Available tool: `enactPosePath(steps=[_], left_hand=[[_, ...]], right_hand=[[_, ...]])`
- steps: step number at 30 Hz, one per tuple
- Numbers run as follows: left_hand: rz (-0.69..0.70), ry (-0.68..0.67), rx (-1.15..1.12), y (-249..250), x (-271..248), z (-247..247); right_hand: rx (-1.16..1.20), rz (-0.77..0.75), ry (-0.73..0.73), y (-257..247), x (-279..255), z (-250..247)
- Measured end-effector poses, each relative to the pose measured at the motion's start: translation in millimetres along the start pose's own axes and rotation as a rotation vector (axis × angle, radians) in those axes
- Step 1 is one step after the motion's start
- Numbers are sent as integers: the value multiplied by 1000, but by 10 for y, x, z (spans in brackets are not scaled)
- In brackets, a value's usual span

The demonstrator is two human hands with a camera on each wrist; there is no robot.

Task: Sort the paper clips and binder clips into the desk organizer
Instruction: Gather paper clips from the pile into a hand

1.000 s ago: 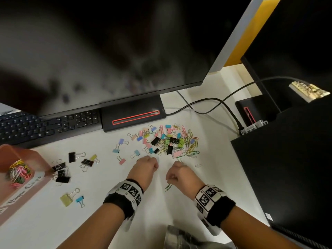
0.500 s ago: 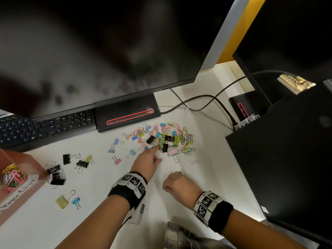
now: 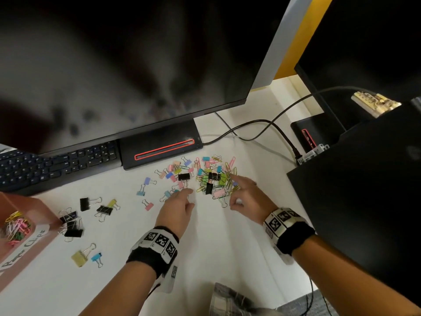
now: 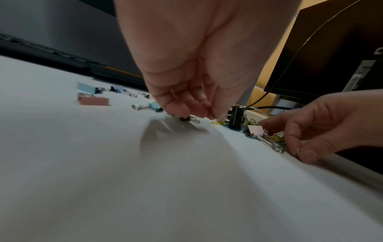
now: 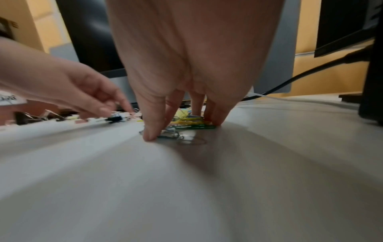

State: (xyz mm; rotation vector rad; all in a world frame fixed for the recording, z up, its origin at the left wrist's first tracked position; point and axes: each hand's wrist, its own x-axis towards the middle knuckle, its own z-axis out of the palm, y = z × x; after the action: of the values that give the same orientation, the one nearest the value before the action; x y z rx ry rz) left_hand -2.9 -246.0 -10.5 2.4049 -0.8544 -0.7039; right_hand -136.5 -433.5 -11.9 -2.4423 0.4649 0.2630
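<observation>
Both hands work at the pile of clips [image 3: 209,179] near the back edge of the counter [image 3: 114,281]. The left hand [image 3: 176,207] pinches a tiny black binder clip [image 4: 187,119]. The right hand [image 3: 247,197] presses loose fingers [image 5: 150,131] on thin, slippery paper clips [image 5: 186,125]; better to slide, then pinch them

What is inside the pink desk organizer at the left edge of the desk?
The pink desk organizer holds a tangle of coloured paper clips in its one visible compartment, mostly pink, yellow and green. No binder clips show there. The rest of the organizer lies outside the picture.
</observation>
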Motion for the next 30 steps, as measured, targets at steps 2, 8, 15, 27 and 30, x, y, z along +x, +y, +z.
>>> enactPosePath(steps=[2, 8, 15, 27, 30], left_hand=[[40, 3, 9, 61, 54, 39], [12, -44, 91, 202, 278, 117], [67, -41, 167, 276, 398, 122], [74, -86, 188, 45, 271, 120], [98, -93, 83, -23, 180, 106]], right_hand=[[31, -1, -4, -33, -105, 91], [92, 66, 42, 19, -87, 3], [79, 11, 7, 3, -9, 130], [351, 57, 135, 80, -17, 132], [416, 76, 162, 81, -54, 108]])
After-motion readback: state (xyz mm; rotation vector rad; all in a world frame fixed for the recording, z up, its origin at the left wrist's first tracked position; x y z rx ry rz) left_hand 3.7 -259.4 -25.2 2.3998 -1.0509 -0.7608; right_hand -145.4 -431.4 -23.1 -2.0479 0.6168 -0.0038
